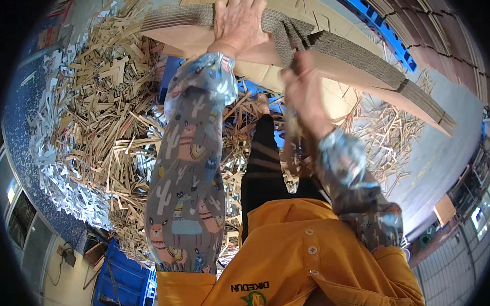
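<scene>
A thick stack of brown corrugated cardboard sheets reaches across the upper part of the view, its layered edges facing up. My left hand grips the stack left of its middle, fingers bent over the layered edge. Just right of it, the stack has dark notches and a piece that stands askew. My right hand is close in front of these notches and smeared by motion. Its fingers cannot be made out clearly. A blurred brownish shape shows beneath that hand; whether it is held cannot be told.
Cardboard strips lie heaped on the left, with white scraps beside them. A flat cardboard sheet lies under the stack. At upper right, a blue bar runs beside tall cardboard piles. A blue crate stands lower left.
</scene>
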The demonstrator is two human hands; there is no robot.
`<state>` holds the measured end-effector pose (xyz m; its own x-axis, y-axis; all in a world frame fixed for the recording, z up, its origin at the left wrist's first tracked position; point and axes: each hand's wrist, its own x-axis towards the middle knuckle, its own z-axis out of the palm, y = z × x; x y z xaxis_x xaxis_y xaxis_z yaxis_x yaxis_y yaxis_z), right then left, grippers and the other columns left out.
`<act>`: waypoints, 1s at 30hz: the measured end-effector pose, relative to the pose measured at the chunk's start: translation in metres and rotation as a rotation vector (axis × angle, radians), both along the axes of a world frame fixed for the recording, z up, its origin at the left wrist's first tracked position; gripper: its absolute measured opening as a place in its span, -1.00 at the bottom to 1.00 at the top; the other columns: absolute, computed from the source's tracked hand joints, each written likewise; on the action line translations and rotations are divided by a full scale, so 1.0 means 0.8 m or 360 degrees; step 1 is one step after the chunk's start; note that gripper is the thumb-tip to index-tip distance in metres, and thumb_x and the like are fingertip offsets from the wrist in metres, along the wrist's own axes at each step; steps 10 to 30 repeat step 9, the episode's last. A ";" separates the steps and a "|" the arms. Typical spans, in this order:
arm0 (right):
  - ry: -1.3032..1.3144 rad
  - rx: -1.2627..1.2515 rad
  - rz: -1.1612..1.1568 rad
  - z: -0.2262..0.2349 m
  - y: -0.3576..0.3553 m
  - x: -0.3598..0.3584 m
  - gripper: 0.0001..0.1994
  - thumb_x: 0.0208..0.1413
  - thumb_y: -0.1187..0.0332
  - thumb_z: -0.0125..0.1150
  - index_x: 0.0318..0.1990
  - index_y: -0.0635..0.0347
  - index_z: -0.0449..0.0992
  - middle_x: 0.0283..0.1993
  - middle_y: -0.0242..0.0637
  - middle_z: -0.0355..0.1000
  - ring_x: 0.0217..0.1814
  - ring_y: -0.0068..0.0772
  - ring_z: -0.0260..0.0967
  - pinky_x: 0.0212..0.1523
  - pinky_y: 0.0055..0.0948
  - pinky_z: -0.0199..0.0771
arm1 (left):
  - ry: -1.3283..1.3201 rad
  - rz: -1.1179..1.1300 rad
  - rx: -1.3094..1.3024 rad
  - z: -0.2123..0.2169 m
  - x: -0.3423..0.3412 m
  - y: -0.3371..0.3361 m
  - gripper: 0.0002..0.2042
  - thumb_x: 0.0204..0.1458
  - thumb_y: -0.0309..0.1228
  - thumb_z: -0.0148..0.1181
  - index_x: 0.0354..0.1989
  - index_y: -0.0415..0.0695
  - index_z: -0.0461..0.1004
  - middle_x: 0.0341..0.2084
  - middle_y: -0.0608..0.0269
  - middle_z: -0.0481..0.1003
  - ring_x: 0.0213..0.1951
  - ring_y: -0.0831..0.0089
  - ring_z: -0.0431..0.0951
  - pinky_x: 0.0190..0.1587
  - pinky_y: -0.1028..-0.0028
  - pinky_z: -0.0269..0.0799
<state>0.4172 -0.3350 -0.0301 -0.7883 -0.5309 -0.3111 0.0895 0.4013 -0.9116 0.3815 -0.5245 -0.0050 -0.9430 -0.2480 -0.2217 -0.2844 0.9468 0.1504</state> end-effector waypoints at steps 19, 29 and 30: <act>0.0314 0.0371 0.0343 -0.027 0.034 -0.016 -0.57 0.12 0.43 0.16 0.16 0.11 0.27 -0.41 -0.35 0.38 -0.43 -0.50 0.27 -0.42 -0.49 0.33 | 0.0571 -0.0226 0.0038 -0.061 0.048 -0.014 -0.48 -0.40 -0.31 0.44 -0.16 0.00 0.39 -0.22 0.28 0.41 0.01 0.30 0.37 0.07 0.18 0.17; 0.0314 0.0371 0.0343 -0.027 0.034 -0.016 -0.57 0.12 0.43 0.16 0.16 0.11 0.27 -0.41 -0.35 0.38 -0.43 -0.50 0.27 -0.42 -0.49 0.33 | 0.0571 -0.0226 0.0038 -0.061 0.048 -0.014 -0.48 -0.40 -0.31 0.44 -0.16 0.00 0.39 -0.22 0.28 0.41 0.01 0.30 0.37 0.07 0.18 0.17; 0.0314 0.0371 0.0343 -0.027 0.034 -0.016 -0.57 0.12 0.43 0.16 0.16 0.11 0.27 -0.41 -0.35 0.38 -0.43 -0.50 0.27 -0.42 -0.49 0.33 | 0.0571 -0.0226 0.0038 -0.061 0.048 -0.014 -0.48 -0.40 -0.31 0.44 -0.16 0.00 0.39 -0.22 0.28 0.41 0.01 0.30 0.37 0.07 0.18 0.17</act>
